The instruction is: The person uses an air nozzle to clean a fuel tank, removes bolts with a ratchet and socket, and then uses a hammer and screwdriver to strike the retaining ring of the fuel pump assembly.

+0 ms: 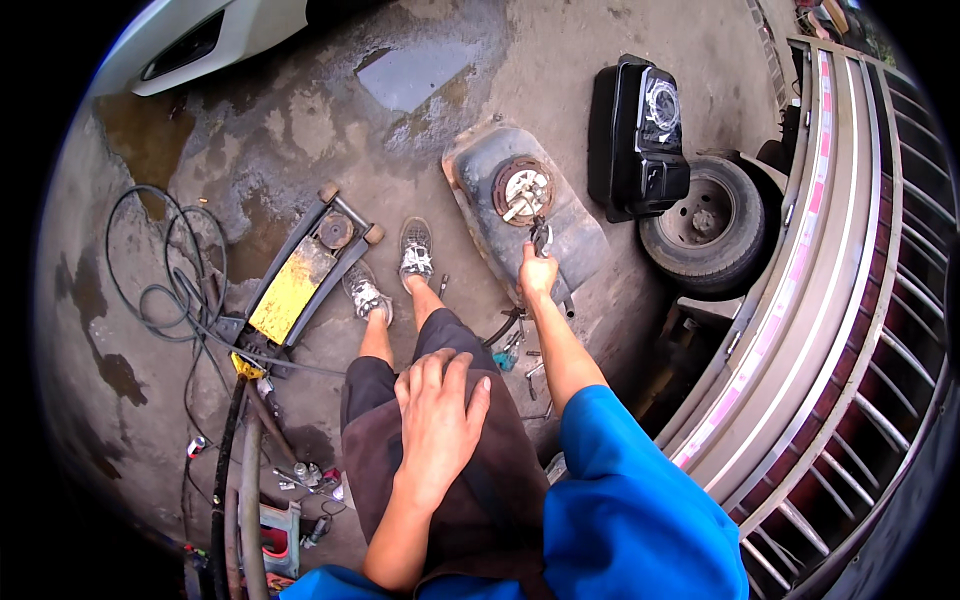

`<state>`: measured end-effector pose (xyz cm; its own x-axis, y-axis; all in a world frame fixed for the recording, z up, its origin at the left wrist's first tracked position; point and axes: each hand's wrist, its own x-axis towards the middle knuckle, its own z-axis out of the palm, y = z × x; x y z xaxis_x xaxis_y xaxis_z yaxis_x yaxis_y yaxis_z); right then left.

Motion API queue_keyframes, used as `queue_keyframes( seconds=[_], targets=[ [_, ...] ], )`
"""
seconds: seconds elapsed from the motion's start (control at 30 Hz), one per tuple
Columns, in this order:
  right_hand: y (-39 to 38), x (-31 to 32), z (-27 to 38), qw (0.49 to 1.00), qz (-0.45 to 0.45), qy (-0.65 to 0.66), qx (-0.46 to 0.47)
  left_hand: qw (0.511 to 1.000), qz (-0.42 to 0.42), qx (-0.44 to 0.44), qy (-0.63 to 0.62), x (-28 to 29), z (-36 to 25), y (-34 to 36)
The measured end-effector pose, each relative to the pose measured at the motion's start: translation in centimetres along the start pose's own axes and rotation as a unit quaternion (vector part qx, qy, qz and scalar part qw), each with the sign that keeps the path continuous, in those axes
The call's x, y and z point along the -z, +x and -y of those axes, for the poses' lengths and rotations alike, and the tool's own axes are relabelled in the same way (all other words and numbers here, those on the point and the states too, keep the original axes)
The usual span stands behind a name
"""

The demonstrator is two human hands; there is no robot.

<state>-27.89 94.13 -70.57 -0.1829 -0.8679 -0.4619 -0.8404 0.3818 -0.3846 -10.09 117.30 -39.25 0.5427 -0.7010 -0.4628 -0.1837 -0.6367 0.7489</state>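
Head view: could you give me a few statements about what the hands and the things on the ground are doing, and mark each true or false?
1. The right hand holds a dark tool at the grey tank on the ground. True.
2. The left hand grips a hammer. False: it rests flat on the person's thigh, holding nothing.
3. A yellow and black floor jack lies left of the person's shoes. True.
4. The wheel lies on top of the grey tank. False: it sits apart, to the right, beside a black tank.

Stained, damp concrete floor (300, 120), white car bumper (190, 40), metal railing (850, 300), spare wheel (705, 220), daylight
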Motion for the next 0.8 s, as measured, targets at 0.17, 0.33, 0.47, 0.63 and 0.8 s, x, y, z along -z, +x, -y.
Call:
queue_keyframes(
  seconds=[0.17, 0.33, 0.47, 0.63, 0.8],
  targets=[
    [-2.9, 1.1, 0.2, 0.998, -0.005, -0.054, -0.025, 1.000, -0.002, -0.005, -0.008, 0.2, 0.1, 0.2],
    [-5.0, 1.5, 2.6, 0.997, 0.031, -0.064, 0.001, 1.000, 0.001, -0.001, -0.003, 0.2, 0.4, 0.2],
    [-4.5, 0.7, 5.3, 0.990, 0.029, -0.115, 0.071, 1.000, 0.012, -0.004, 0.004, -0.4, 0.5, 0.0],
    [-3.6, 0.9, 4.3, 0.997, 0.003, -0.042, 0.062, 1.000, 0.013, -0.007, 0.015, 0.0, -0.2, 0.5],
    [-5.8, 2.1, 5.6, 0.996, 0.018, -0.083, 0.039, 1.000, 0.020, -0.009, 0.017, -1.1, -0.8, 0.7]
  ],
)
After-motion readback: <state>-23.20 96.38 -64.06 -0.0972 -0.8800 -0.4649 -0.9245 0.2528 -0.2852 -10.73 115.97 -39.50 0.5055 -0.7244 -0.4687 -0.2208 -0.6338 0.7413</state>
